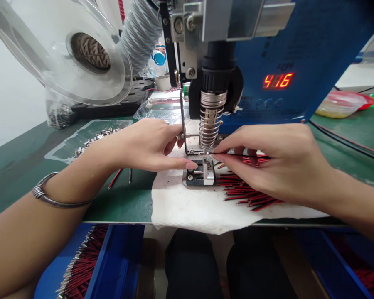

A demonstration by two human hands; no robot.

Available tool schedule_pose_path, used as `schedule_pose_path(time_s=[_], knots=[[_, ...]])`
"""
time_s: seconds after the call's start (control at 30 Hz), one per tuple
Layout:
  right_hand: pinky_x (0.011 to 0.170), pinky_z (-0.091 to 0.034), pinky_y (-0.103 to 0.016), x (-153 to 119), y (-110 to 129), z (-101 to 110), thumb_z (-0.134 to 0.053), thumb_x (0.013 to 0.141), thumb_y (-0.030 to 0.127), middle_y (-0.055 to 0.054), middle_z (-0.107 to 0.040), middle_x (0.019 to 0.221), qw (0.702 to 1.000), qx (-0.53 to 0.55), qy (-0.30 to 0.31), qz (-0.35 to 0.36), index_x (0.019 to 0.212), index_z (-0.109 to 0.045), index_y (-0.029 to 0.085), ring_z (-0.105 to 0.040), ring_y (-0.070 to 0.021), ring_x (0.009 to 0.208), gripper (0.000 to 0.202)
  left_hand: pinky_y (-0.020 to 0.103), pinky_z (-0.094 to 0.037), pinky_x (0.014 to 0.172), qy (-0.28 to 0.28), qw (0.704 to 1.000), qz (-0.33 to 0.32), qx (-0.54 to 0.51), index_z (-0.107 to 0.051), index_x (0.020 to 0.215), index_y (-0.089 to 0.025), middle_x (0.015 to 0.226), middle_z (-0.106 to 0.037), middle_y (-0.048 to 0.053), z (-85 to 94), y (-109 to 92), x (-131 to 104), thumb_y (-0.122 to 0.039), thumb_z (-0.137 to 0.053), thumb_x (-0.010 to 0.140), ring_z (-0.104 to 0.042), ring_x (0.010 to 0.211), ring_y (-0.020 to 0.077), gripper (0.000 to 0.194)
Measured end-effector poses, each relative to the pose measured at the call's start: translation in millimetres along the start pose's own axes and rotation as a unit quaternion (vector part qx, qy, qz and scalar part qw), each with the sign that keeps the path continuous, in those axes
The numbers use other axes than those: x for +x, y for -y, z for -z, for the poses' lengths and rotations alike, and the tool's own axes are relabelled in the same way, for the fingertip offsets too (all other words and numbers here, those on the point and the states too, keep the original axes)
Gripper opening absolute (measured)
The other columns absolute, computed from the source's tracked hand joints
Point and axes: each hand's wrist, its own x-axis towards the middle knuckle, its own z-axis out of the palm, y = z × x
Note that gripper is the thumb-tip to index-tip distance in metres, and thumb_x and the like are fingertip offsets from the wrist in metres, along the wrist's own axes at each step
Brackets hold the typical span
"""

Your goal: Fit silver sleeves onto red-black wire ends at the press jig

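My right hand (268, 158) pinches a thin dark wire (237, 155) between thumb and forefinger, its end at the metal tip under the coil spring (211, 120) of the machine. My left hand (152, 145) reaches in from the left, thumb resting by the small metal fixture (201, 172), fingers curled behind the thin upright bracket (183, 116). Whether its fingers hold anything is hidden. Below my right hand, many red and black wires (246, 193) lie on a white cloth (187, 207).
A blue machine housing (268, 50) shows a lit red number. Left are a clear reel (59, 45) and a plastic tray (65, 145) of metal parts. Two loose wires lie on the green table (121, 203). Below it, a blue bin (112, 261) holds wires with metal ends.
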Motion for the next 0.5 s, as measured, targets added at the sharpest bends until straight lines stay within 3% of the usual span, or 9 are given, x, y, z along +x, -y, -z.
schedule_pose_path(time_s=[0.5], knots=[[0.061, -0.054, -0.032, 0.4, -0.5, 0.4, -0.069, 0.098, 0.009, 0.000, -0.081, 0.084, 1.000, -0.003, -0.007, 0.007, 0.095, -0.075, 0.022, -0.074, -0.0175, 0.068, 0.014, 0.032, -0.034, 0.059, 0.003, 1.000, 0.005, -0.003, -0.060, 0.092, -0.021, 0.070, -0.068, 0.002, 0.2, -1.2, 0.1, -0.074, -0.062, 0.091, -0.056, 0.056, 0.0171, 0.053]])
